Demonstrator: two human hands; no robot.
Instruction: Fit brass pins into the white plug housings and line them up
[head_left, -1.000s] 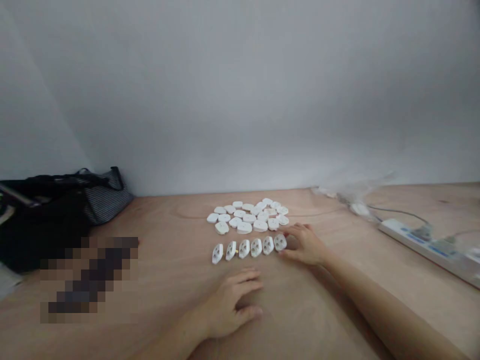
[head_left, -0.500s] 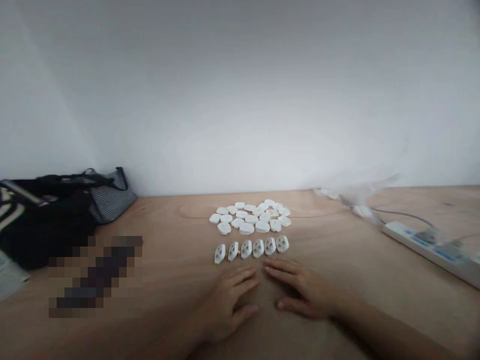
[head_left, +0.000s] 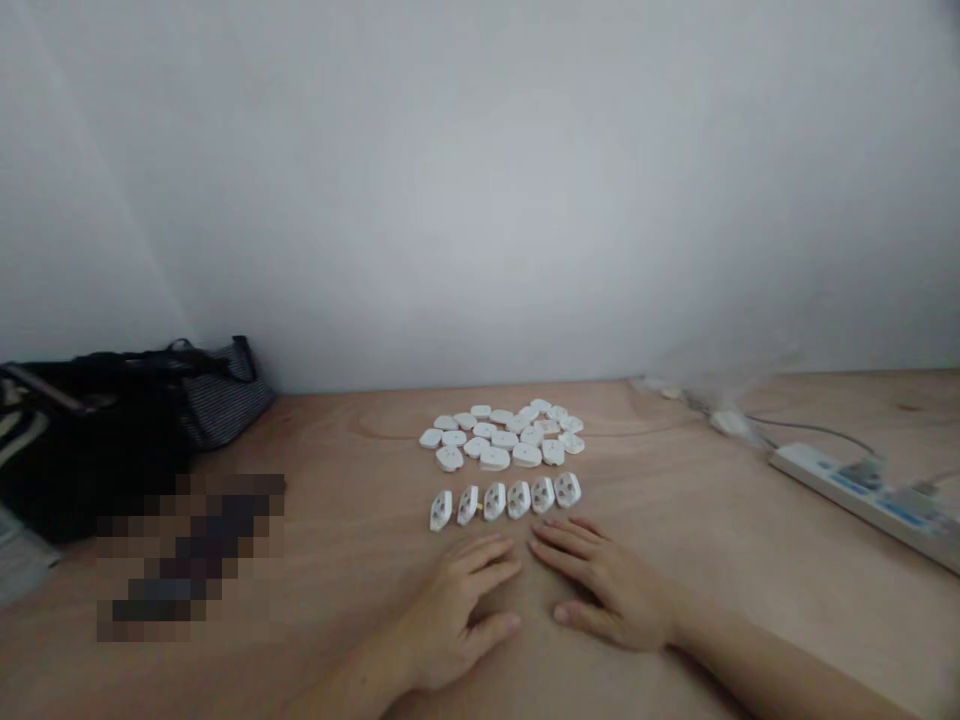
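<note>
My left hand (head_left: 469,605) rests on the wooden table (head_left: 360,580), fingers stretched out, holding nothing. Opposite it, my right hand (head_left: 607,585) lies flat with its fingers apart, also holding nothing. Just beyond both fingertips stands a row of several small white plug housings (head_left: 518,499) with dark holes and metal bits showing; neither hand clearly touches them. Behind that row lies a loose cluster of several white rounded plug covers (head_left: 495,458), close together. Some pieces at the cluster's right look translucent.
A black bag (head_left: 97,440) with a striped side sits at the left against the wall. Nearer is a dark, pixelated object (head_left: 206,550). On the right lie a white power strip (head_left: 862,495) with plugs and cords and a clear plastic bag (head_left: 720,385).
Both hands stay in almost the same place. The view has shifted very slightly, and the picture is brighter on the table. The pieces have not moved.
</note>
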